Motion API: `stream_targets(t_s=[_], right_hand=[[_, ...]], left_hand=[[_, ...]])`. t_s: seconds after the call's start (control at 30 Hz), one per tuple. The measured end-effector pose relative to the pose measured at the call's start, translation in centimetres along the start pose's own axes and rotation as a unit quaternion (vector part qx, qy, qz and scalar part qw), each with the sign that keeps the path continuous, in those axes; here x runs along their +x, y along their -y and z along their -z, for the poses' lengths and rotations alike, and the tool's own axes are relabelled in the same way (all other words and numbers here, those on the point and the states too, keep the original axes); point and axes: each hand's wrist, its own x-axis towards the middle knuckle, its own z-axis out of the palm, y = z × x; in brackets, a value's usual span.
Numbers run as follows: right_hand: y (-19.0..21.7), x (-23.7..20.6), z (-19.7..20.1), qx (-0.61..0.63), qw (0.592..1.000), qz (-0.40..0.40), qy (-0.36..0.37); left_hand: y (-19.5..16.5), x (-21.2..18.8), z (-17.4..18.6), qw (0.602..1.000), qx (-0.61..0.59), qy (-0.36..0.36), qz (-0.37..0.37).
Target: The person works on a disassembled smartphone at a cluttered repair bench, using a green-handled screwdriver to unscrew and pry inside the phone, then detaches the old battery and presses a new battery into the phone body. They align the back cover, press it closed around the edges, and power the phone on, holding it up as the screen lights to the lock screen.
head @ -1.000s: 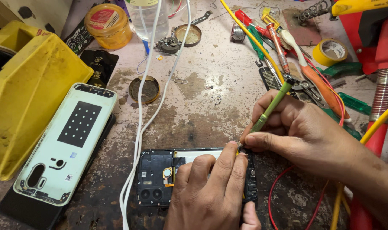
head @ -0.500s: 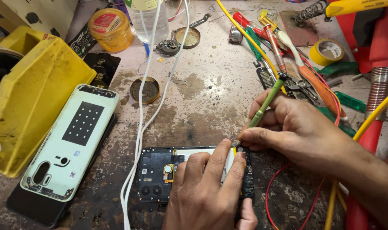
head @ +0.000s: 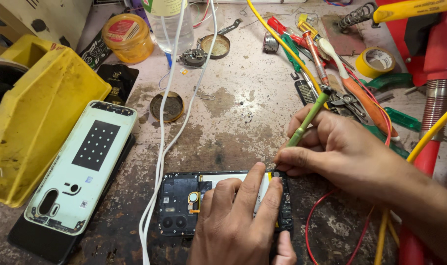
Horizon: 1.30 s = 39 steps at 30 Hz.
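Pressing opened phone (head: 184,203) flat under left hand (head: 238,225); green screwdriver (head: 307,120) pinched in right hand (head: 341,149). Tip slip likely, board beneath gouged.

Opened black phone (head: 184,203), back cover off, lying flat and lengthwise at the near edge of the stained workbench, camera end to the left, dark inner frame and small gold part exposed; slim green screwdriver (head: 307,120), tilted, tip down at the phone's top right corner
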Motion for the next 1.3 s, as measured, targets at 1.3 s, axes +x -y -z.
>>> stream_targets(t_s=[1.3], right_hand=[[-1.2, -0.9, 0.8, -0.093, 0.987, 0.120, 0.054]], left_hand=[[0.2, -0.5, 0.9, 0.999, -0.036, -0.001, 0.008]])
